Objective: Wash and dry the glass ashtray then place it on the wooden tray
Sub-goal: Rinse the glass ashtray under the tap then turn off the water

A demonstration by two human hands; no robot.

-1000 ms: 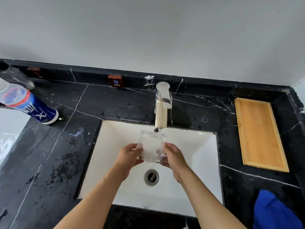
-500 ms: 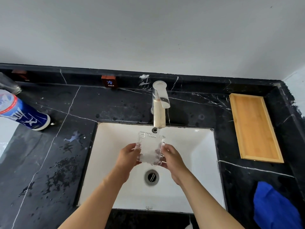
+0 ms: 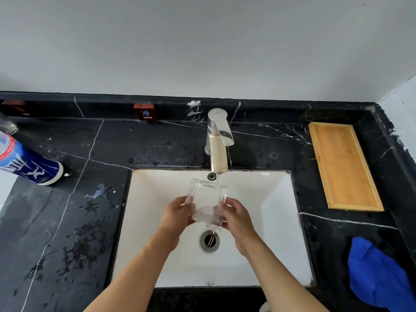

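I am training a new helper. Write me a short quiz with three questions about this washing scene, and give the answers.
1. True or false: the clear square glass ashtray lies on the rectangular wooden tray.
2. What holds the ashtray? A) left hand only B) both hands C) nothing
3. Fill in: the crumpled blue cloth lies on the black marble counter, on the ___ side of the white sink.

Key
1. False: it is held over the sink, under the metal faucet.
2. B: left hand and right hand.
3. right
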